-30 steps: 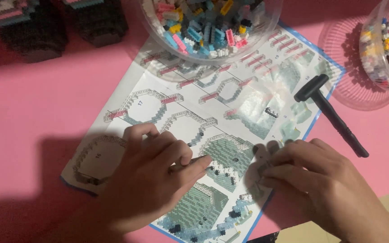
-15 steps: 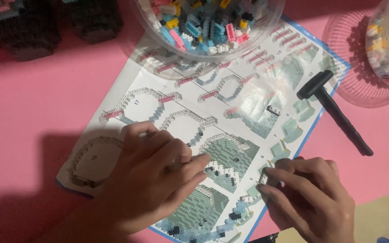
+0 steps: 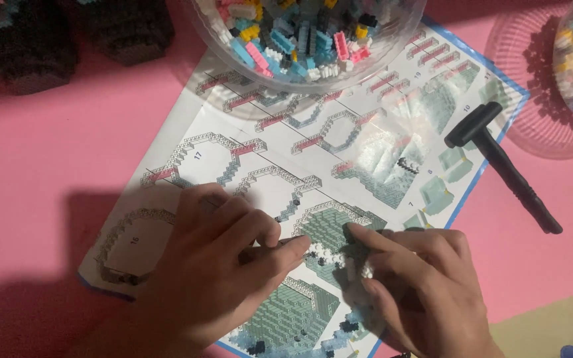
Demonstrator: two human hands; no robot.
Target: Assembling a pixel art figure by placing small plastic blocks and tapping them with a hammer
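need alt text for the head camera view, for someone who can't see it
Two hands, left hand and right hand, meet over a small cluster of white bricks on an instruction sheet lying on a pink table. A clear bowl of coloured bricks sits at the sheet's top edge, and a black hammer-shaped tool lies to the right.

Clear bowl (image 3: 313, 73) ahead, black hammer (image 3: 499, 159) rightward

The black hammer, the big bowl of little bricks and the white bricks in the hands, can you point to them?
black hammer (image 3: 503, 165): head view, on the handle just below its head.
big bowl (image 3: 392, 50): head view, on its clear right-hand wall.
white bricks (image 3: 326, 254): head view, on the small row between the fingertips.
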